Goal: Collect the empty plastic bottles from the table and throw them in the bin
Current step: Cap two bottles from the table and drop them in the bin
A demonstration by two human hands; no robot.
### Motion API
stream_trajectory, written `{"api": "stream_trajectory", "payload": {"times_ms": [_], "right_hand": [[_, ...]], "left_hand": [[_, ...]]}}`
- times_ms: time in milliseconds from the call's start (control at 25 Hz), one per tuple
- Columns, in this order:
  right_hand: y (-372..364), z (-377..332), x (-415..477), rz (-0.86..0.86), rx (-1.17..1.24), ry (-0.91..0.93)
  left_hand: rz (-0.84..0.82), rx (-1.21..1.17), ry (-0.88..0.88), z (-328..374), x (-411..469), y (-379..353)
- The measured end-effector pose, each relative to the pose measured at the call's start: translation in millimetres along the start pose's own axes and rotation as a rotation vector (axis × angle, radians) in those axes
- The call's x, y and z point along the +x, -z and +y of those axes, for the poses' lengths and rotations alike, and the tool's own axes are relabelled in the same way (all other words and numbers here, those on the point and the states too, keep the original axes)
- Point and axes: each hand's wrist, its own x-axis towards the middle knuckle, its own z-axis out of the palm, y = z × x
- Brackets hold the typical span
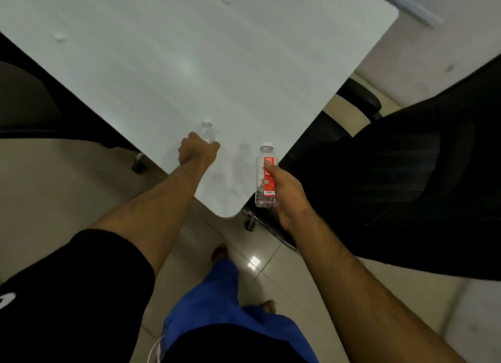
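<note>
I have a bottle in each hand near the lower corner of the white table (pixel 151 72), so the step now is lifting both clear and carrying them to a bin, which I cannot see anywhere in this view. To do it well I judge I should raise the left one straight up before swinging away, since a light empty bottle tips easily.

My left hand (pixel 196 151), just below frame centre, is wrapped around the clear unlabelled bottle (pixel 207 130); its neck and cap stick out above my knuckles, and the fingers are curled shut around its body, though the far side is hidden.

My right hand (pixel 284 192), right of centre, clamps the red-labelled bottle (pixel 267 173) from its right side, thumb across the label, over the table's edge.

Two small pale objects, perhaps caps, lie toward the upper left and upper middle.
</note>
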Motion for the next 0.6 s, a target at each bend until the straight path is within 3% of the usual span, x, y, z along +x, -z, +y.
{"api": "stream_trajectory", "payload": {"times_ms": [80, 200, 400, 600], "right_hand": [[17, 6, -15, 0.039, 0.020, 0.039], [57, 28, -46, 0.104, 0.059, 0.083], [145, 95, -124, 0.247, 0.032, 0.091], [245, 164, -201, 0.469, 0.247, 0.038]], "left_hand": [[-0.064, -0.265, 0.025, 0, -23, -1], [-0.403, -0.512, 0.010, 11, -92, -12], [-0.767, -0.357, -0.099, 4, -243, -52], [-1.022, -0.061, -0.195, -2, -352, -132]]}}
